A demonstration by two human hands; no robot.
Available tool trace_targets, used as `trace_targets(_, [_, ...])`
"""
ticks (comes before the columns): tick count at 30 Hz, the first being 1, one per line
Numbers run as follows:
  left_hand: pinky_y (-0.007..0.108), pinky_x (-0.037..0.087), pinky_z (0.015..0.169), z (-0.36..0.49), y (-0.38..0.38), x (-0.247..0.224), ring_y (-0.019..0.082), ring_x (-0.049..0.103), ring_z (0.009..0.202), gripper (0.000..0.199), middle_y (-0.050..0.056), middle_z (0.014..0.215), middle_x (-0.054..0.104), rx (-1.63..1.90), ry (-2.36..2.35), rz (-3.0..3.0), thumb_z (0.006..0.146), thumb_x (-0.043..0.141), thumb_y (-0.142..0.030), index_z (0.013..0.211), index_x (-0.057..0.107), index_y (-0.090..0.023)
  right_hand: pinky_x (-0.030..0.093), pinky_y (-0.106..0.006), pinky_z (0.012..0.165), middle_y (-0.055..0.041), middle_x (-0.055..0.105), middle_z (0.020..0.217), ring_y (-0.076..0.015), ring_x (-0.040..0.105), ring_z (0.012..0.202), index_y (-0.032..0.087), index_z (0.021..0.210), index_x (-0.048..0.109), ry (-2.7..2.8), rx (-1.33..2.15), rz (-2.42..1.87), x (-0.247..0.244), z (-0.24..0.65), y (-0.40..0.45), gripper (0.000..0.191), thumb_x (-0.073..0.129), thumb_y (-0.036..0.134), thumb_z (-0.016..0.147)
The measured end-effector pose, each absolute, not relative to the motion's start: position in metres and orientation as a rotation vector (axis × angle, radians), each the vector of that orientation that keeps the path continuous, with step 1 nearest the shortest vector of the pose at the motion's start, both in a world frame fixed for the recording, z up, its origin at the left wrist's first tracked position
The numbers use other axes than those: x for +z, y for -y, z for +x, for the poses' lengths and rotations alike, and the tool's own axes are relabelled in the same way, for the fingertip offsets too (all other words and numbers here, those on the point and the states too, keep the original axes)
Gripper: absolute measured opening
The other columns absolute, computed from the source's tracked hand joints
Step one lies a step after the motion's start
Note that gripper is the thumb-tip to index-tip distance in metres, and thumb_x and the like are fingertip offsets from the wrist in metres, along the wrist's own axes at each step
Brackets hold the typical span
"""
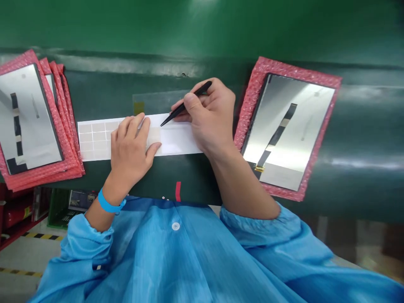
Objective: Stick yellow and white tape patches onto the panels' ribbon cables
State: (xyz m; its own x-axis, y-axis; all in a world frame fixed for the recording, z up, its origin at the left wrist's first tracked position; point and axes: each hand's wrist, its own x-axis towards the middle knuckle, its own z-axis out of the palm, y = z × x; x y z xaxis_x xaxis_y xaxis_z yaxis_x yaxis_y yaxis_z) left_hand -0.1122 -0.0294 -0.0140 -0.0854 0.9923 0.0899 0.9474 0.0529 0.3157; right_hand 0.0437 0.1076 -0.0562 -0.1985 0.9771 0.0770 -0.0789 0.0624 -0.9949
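A white backing strip with rows of pale rectangular stickers, a sticker sheet (180,141), lies flat across the green work surface. My left hand (130,145) rests on it with fingers spread, pressing the sheet down and covering some stickers. Black tweezers (179,108) are pinched in my right hand (213,115), their tips touching or just above the sheet at the edge of the sticker rows. Behind the sheet lies a clear film (158,99) with a yellowish tab (139,107), partly hidden by my right hand.
To the right, a display panel (288,130) with a dark ribbon cable lies on pink bubble wrap (330,92). At left is a stack of pink bubble-wrap pouches (71,139) topped by a similar panel (31,122). Red tape (178,191) marks the table's near edge.
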Motion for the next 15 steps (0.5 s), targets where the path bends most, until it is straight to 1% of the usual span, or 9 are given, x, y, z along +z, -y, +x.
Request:
trace_targets(6, [0.049, 0.039, 0.116, -0.1118, 0.0294, -0.0121, 0.038, 0.047, 0.148, 0.061, 0.016, 0.162, 0.054, 0.430, -2.154, 2.010, 0.100, 0.070, -0.044, 0.152, 0.054, -0.016, 0.061, -0.026, 0.054, 0.0025, 0.069, 0.076, -0.0219, 0.077, 0.075, 0.027, 0.098, 0.055, 1.410, 1.289, -0.957, -0.0494, 0.0426, -0.1044, 0.029, 0.079, 0.042, 0.092])
trace_targets(9, [0.048, 0.039, 0.116, -0.1106, 0.0297, -0.0114, 0.038, 0.047, 0.149, 0.060, 0.016, 0.162, 0.054, 0.439, -2.152, 2.006, 0.101, 0.069, -0.043, 0.152, 0.054, -0.016, 0.061, -0.027, 0.055, 0.0020, 0.069, 0.077, -0.0220, 0.077, 0.075, 0.027, 0.097, 0.056, 1.434, 1.300, -0.981, -0.0480, 0.0432, -0.1059, 0.030, 0.081, 0.043, 0.092])
trace_targets(12, [0.048, 0.039, 0.116, -0.1100, 0.0300, -0.0120, 0.038, 0.047, 0.149, 0.060, 0.016, 0.161, 0.055, 0.447, -2.148, 2.008, 0.101, 0.069, -0.043, 0.151, 0.054, -0.016, 0.059, -0.025, 0.053, 0.0022, 0.068, 0.074, -0.0220, 0.077, 0.076, 0.026, 0.097, 0.056, 1.443, 1.318, -1.013, -0.0478, 0.0431, -0.1076, 0.034, 0.084, 0.045, 0.091])
trace_targets(15, [0.047, 0.039, 0.115, -0.1097, 0.0303, -0.0124, 0.038, 0.047, 0.148, 0.060, 0.016, 0.161, 0.055, 0.448, -2.149, 2.012, 0.101, 0.069, -0.044, 0.151, 0.054, -0.015, 0.057, -0.023, 0.051, 0.0016, 0.069, 0.075, -0.0220, 0.077, 0.078, 0.025, 0.097, 0.057, 1.448, 1.332, -1.021, -0.0475, 0.0423, -0.1081, 0.031, 0.082, 0.043, 0.093])
